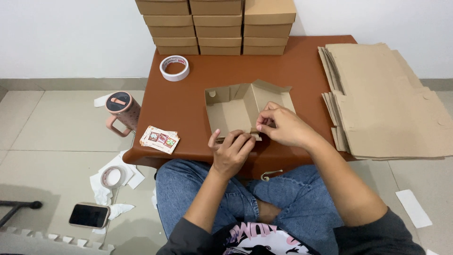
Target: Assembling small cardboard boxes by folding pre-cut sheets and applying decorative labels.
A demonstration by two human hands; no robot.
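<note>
Looking down from a head camera, a seated person in blue jeans works at a low brown table (188, 101). A half-folded cardboard box (236, 108) lies open near the table's front edge. The left hand (231, 152) sits at the box's 6 o'clock side, fingers curled and pinching the near wall's edge. The right hand (283, 125) rests at about 4 o'clock of the box, just beside the left, thumb and fingertips pinching the same near flap.

At 12 o'clock, stacked finished boxes (217, 26) stand against the wall. A tape roll (174, 68) lies at 10 o'clock. Flat cardboard sheets (387, 101) pile up at 3 o'clock. A small pack of cards (159, 139) sits at 9 o'clock, near the table edge. On the floor are a pink mug (121, 112), another tape roll (112, 176) and a phone (89, 215).
</note>
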